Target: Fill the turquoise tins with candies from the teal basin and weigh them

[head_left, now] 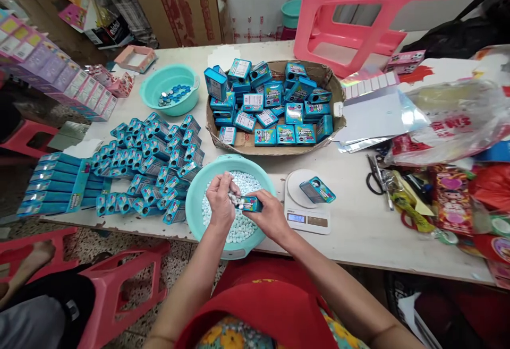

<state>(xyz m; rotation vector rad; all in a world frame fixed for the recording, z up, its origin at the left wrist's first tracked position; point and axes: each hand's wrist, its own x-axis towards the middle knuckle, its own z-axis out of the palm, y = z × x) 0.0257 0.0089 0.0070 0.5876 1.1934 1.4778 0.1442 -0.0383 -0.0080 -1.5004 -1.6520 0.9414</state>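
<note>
My left hand [221, 198] is curled around a small handful of pale candies, above a turquoise basin [194, 235]. Many more round, pale blue candies [241, 230] lie in that basin. Between the fingers of my right hand [270, 213] is a small blue candy tin [252, 204], tilted toward my left hand. Some candies show at the tin's end, where the two hands meet. Just right of the basin, another blue tin [317, 189] with a round opening lies on a white digital scale [292, 185], whose display is lit.
Many blue tins [151, 166] stand in rows at left. A cardboard tray [239, 150] of tins lies behind the basin. Farther left is a turquoise bowl [147, 86] with small blue and silver pieces. Scissors [374, 175] and plastic bags [450, 120] are at right, below a pink stool [354, 35].
</note>
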